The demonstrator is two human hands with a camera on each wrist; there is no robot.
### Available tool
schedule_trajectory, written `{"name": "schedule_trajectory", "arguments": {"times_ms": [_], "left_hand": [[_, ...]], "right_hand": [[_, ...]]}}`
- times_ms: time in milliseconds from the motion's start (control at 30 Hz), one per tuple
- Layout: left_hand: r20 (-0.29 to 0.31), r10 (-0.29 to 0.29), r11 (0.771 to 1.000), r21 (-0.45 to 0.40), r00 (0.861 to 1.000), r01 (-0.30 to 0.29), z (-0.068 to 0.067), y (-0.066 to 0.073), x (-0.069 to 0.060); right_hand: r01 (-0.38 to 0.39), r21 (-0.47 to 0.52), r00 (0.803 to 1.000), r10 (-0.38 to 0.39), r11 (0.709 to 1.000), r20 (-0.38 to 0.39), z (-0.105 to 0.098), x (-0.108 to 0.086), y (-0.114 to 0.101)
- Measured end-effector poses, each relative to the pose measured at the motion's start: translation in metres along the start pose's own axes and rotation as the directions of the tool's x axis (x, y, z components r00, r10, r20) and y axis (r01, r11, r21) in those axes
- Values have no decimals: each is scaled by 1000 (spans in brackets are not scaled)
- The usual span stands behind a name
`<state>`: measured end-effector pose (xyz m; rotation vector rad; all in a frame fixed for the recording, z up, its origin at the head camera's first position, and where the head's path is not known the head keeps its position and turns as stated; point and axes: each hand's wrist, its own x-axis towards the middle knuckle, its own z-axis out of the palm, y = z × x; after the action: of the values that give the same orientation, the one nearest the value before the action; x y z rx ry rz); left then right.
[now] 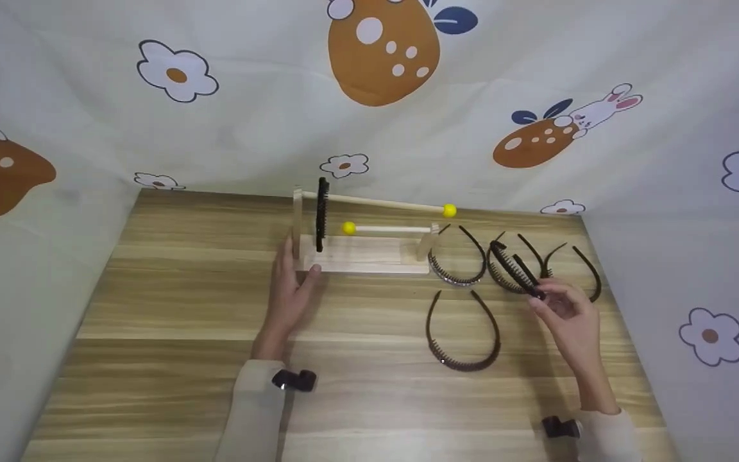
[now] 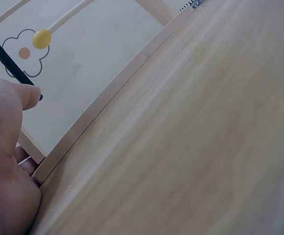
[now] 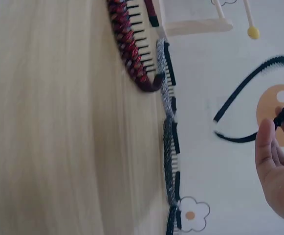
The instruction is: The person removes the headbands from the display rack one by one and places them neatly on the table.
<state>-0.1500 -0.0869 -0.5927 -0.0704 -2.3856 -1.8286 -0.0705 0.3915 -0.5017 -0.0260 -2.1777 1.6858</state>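
Note:
A pale wooden rack (image 1: 369, 264) with two yellow-tipped rods stands toward the back of the table. My left hand (image 1: 289, 295) holds its left end, the thumb by the base's front and the fingers beside the left post. On the upper rod hangs a black toothed headband (image 1: 322, 218), close to that post. My right hand (image 1: 571, 321) pinches another dark headband (image 1: 510, 264), lifted above the table at the right. In the right wrist view this raised headband (image 3: 244, 88) has its two tips pointing away from the fingers.
Three headbands lie in a row right of the rack, among them a sparkly one (image 1: 459, 281) beside its base. Nearer the front is a dark reddish headband (image 1: 466, 367). A patterned cloth (image 1: 267, 115) rises behind the wooden table (image 1: 170, 289) and along its sides.

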Motion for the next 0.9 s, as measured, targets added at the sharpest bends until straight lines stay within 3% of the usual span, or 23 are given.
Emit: {"name": "schedule_trajectory", "arguments": {"times_ms": [200, 433, 733, 900], "left_hand": [[-8, 27, 1000, -9, 1000, -27, 1, -1, 2], [-13, 14, 1000, -1, 1000, -14, 1, -2, 2], [-14, 1, 1000, -3, 1000, -2, 1, -3, 2], [-24, 44, 999, -8, 999, -44, 2, -4, 2]], "right_hand": [[39, -62, 992, -32, 997, 123, -20, -9, 12], [104, 57, 955, -115, 993, 272, -41, -18, 28], [20, -47, 973, -8, 999, 232, -60, -32, 39], [26, -143, 968, 11, 989, 252, -71, -36, 42]]}}
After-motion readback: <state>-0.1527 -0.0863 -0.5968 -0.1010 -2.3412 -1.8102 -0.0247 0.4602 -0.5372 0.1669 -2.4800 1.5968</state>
